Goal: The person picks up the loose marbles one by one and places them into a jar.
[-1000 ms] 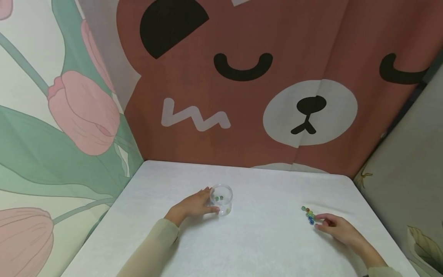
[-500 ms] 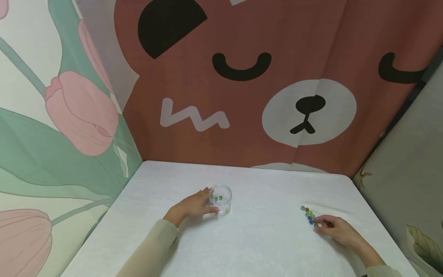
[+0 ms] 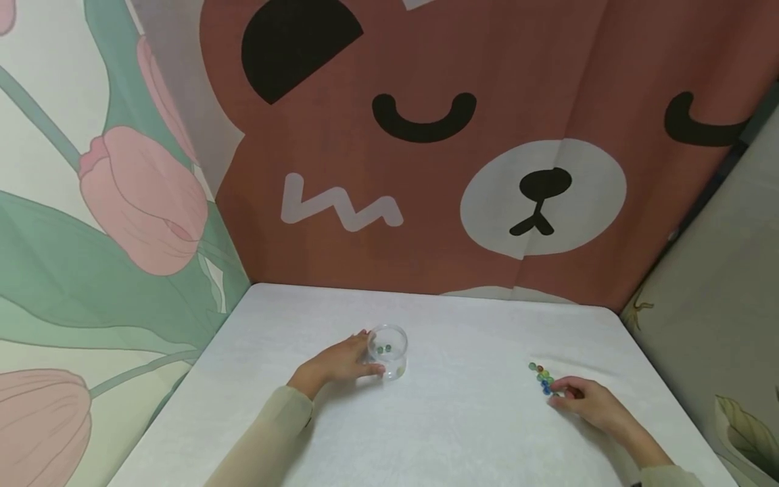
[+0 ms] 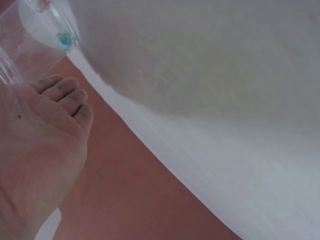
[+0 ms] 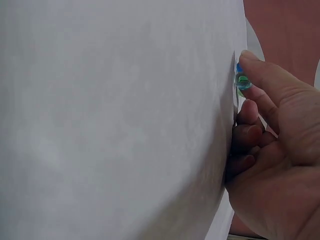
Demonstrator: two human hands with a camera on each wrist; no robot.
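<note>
My left hand (image 3: 341,358) holds a clear round jar (image 3: 398,341) from its left side, thumb in front and fingers behind. A few glass marbles (image 3: 388,348) show inside; in the left wrist view a marble (image 4: 63,41) with a blue-green core sits by the jar's base. My right hand (image 3: 593,402) rests low at the table, thumb and index finger pinching a clear marble (image 5: 243,81) with a green core. Beside those fingertips lies a short line of several loose marbles (image 3: 540,377), green, red, yellow and blue. The other right fingers are curled beneath.
Both hands work over a white-covered table (image 3: 462,406). A brown curtain (image 3: 341,257) with a bear face hangs behind its far edge. A tulip-print curtain (image 3: 146,203) stands on the left, a pale patterned one (image 3: 718,297) on the right.
My right thumb and index finger have come closer together around a marble at the near end of the line. My left hand and the jar stay in place.
</note>
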